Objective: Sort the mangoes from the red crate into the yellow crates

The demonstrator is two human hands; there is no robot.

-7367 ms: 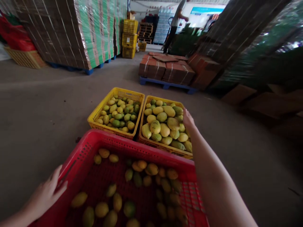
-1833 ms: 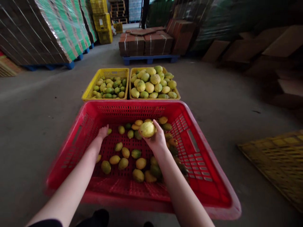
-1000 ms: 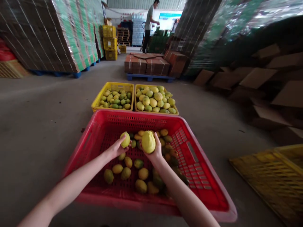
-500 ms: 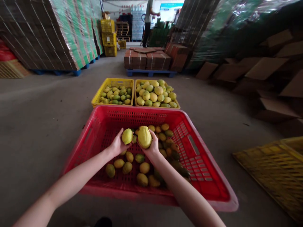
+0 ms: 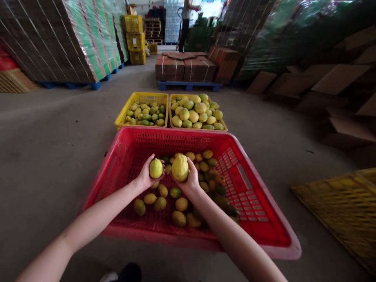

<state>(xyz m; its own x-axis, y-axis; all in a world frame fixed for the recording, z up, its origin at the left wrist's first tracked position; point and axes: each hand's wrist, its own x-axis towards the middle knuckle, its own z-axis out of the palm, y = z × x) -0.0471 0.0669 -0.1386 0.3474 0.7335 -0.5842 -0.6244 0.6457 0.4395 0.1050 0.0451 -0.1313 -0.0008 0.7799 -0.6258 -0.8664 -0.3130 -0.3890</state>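
Note:
My left hand (image 5: 147, 175) is closed around a small yellow-green lemon (image 5: 156, 168), its fingers behind the fruit. Beside it, my right hand (image 5: 188, 178) grips a larger, ridged yellow lemon (image 5: 180, 168) from the right side. Both fruits are held up close together over a big red plastic crate (image 5: 261, 164). Inside that crate, loose yellow and green fruit (image 5: 160, 204) lies scattered on the bottom, with a denser heap (image 5: 212, 185) along the right. My right forearm hides part of the heap.
Two yellow crates stand just beyond the red one: the left crate (image 5: 119, 117) holds smaller fruit, the right crate (image 5: 169, 111) larger fruit piled high. A yellow crate (image 5: 337, 199) sits at right. Pallets of boxes (image 5: 185, 70) and a standing person (image 5: 185, 23) are farther back.
The view has tilted down slightly and shifted. The smaller lemon has turned in my left hand and moved slightly left. My right hand keeps hold of the larger one.

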